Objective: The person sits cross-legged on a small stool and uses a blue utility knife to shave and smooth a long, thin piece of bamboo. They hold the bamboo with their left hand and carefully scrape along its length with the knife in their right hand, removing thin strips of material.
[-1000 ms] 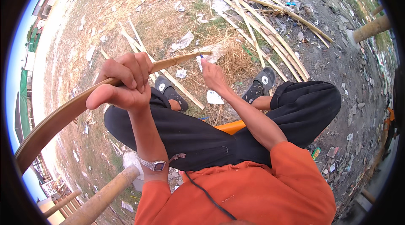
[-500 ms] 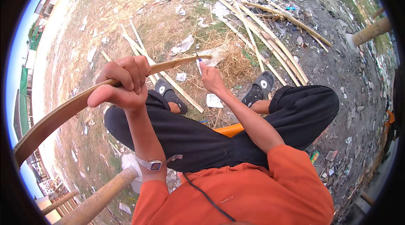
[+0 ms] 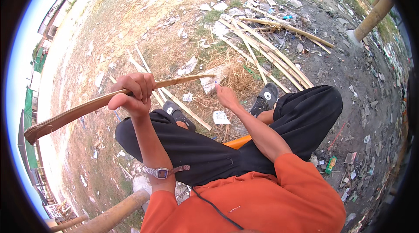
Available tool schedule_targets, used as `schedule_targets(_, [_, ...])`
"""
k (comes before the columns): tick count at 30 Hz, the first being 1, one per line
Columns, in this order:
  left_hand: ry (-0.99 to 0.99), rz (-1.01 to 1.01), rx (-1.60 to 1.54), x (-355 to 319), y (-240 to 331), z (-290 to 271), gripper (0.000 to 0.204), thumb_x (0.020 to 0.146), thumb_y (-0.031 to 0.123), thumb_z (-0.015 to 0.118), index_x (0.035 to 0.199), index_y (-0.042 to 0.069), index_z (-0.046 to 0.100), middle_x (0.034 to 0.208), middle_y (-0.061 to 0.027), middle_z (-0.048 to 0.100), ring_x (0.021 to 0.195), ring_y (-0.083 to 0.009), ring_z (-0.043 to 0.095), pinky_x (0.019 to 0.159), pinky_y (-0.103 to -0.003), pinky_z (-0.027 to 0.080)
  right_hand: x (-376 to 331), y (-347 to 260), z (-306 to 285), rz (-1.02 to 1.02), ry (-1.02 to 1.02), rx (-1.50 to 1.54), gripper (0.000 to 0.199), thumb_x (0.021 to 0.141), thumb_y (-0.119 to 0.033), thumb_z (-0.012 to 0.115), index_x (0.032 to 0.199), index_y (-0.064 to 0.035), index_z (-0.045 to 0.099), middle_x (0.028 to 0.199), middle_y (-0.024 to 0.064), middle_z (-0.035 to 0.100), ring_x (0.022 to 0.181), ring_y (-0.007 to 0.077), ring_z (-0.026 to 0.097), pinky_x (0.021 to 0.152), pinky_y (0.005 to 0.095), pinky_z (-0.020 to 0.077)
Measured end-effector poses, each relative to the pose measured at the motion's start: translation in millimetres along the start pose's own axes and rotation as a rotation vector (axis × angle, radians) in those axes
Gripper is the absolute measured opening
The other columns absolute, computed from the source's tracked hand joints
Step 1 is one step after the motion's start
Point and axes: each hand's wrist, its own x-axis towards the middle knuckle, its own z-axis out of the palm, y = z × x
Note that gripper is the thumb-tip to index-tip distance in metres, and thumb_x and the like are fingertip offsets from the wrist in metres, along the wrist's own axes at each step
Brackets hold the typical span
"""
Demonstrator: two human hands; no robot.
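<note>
1. Bamboo strip [image 3: 78, 110], the longest thing off the ground from where I stand, is held up in front of the sitter's knees. Its long axis runs sideways on a slant: the broad end sits low and out to the left, and the thin tip points right and away from the body. It looks gently bowed, though the lens may add to that.

2. Loose bamboo strips [image 3: 293, 64] lie on the ground beyond the right foot, well apart from both hands. Most slant down toward the right.

3. A clump of straw [image 3: 238, 71] lies on the ground beyond the right hand.

4. The left hand [image 3: 135, 94] is wrapped around the bamboo strip partway along, fingers curled over it and thumb stretched toward the broad end. It alone visibly supports the piece, with a length jutting out on either side.

5. The right hand [image 3: 228, 97] is clenched just below and to the right of the thin tip, so it is the nearer one to that end; the left is nearer to the broad end.

6. A small blue object [image 3: 215, 82] shows at the right fingertips, close under the tip. I can't tell its kind, or whether it touches the bamboo.
</note>
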Motion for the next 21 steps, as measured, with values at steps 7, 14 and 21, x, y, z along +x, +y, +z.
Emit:
schedule_targets(7, [-0.233, 0.11, -0.152, 10.4, -5.8, 2.3, 0.064, 0.073, 0.068, 0.049, 0.051, 0.008, 0.037, 0.037, 0.0027, 0.033, 0.029, -0.0092, 0.033, 0.03, -0.022, 0.028, -3.1, -8.2, 10.1, 0.11, -0.101, -0.034, 0.067, 0.095, -0.045, 0.026, 0.076, 0.0078, 0.062, 0.076, 0.0339, 0.058, 0.079, 0.0431, 0.06, 0.077, 0.0507, 0.0419])
schedule_targets(14, [-0.221, 0.12, -0.076, 10.9, -6.2, -5.5, 0.065, 0.075, 0.071, 0.042, 0.053, 0.011, 0.036, 0.038, 0.0046, 0.03, 0.027, -0.0075, 0.03, 0.031, -0.021, 0.027, -19.6, -49.3, 7.7, 0.19, -0.206, -0.004, 0.067, 0.096, -0.041, 0.023, 0.078, 0.0107, 0.062, 0.086, 0.0331, 0.06, 0.087, 0.0488, 0.057, 0.086, 0.0489, 0.0414])
schedule_targets(21, [-0.085, 0.08, -0.05, 6.6, -7.2, -16.3, 0.067, 0.074, 0.074, 0.039, 0.051, 0.011, 0.036, 0.038, 0.0047, 0.031, 0.027, -0.0074, 0.029, 0.031, -0.021, 0.024, -4.9, -44.1, -20.5, 0.081, -0.038, 0.064, 0.068, 0.094, -0.049, 0.029, 0.063, 0.0061, 0.056, 0.061, 0.0257, 0.056, 0.063, 0.0389, 0.055, 0.067, 0.0493, 0.0401])
